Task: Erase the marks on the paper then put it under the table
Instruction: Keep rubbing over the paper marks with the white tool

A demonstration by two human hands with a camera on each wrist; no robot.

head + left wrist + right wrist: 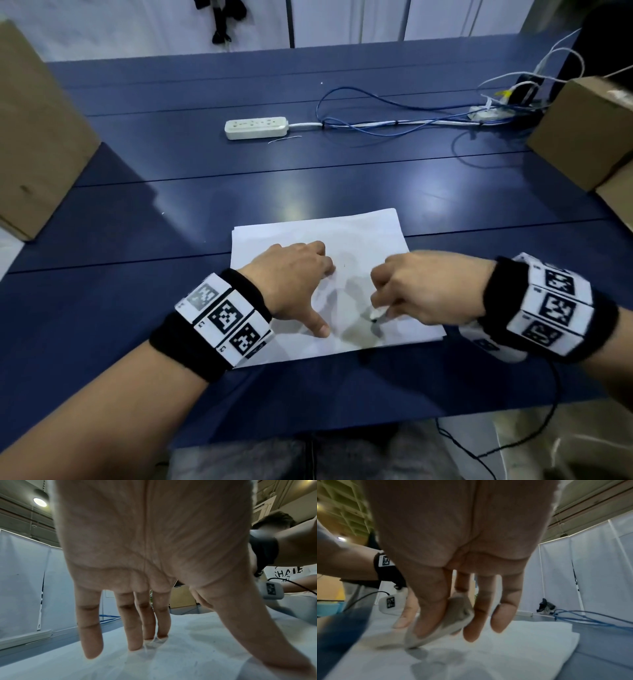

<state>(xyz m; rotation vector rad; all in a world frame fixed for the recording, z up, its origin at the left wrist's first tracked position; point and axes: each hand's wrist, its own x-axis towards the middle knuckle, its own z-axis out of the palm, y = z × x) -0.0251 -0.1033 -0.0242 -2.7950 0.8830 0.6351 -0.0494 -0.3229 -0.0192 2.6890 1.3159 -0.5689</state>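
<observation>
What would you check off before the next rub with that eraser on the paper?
1. Left hand holding the paper flat: ok, fingers pressed down on it.
2. Eraser gripped by right hand: ok, pinched between thumb and fingers.
3. Eraser touching the sheet: ok, its tip is on the paper.
4. Marks gone: cannot tell, only a grey smudge and shadows near the eraser.
5. Paper fully on the table: ok.

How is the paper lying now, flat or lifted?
Flat on the table. The paper lies spread, the left hand pressing it with straight fingers.
</observation>
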